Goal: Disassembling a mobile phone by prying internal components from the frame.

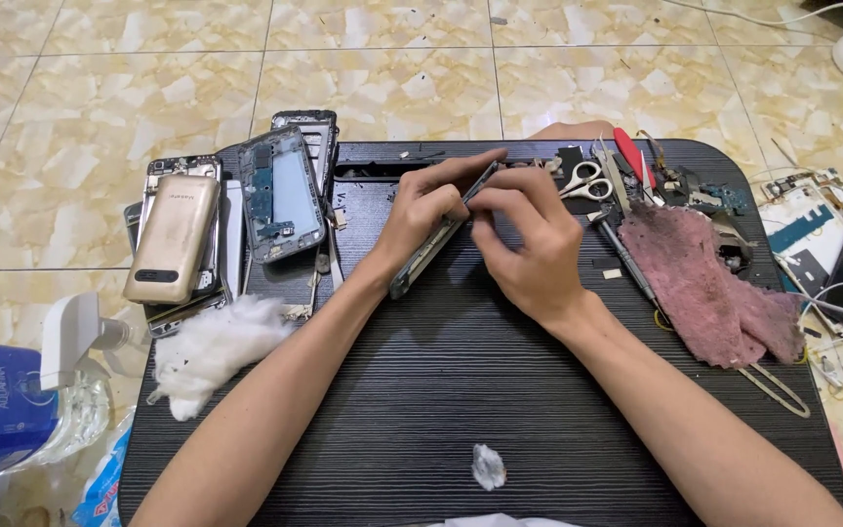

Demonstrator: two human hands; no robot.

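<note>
phone frame held tilted on edge above black tray table, gripped by left hand; right hand fingertips pinched at its upper edge (tool not discernible). disassembly judged midway: stripped phones piled left.

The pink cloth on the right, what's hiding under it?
Under the pink cloth a metal wire loop sticks out at the bottom, and a screwdriver lies along its left edge on the black table. Whatever else lies beneath is covered.
</note>
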